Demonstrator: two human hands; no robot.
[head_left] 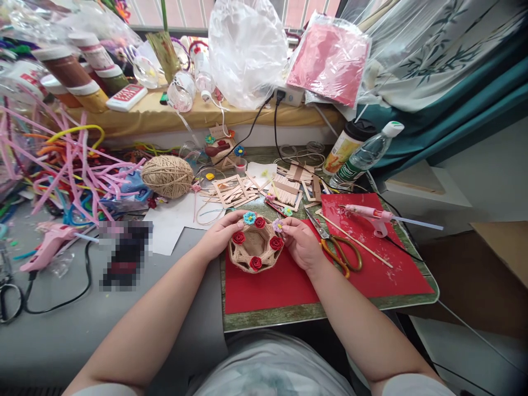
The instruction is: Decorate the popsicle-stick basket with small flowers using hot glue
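A small twine-wrapped basket (244,259) with several red roses (256,263) on its rim is held over the red sheet (264,297). My left hand (223,234) grips its left rim, close to a blue flower (249,218). At the right rim, my right hand (304,242) pinches a purple flower (278,225), which touches or lies very near the basket; I cannot tell which. Scissors with brown handles (343,254) lie right of my right hand, beside a thin wooden stick (358,240).
A pink glue gun (371,213) rests on the red sheet; another glue gun (51,242) is far left. Behind the basket are wooden sticks (235,191) and a twine ball (167,176). A water bottle (365,157) stands back right. Pink pipe cleaners (82,170) crowd the left.
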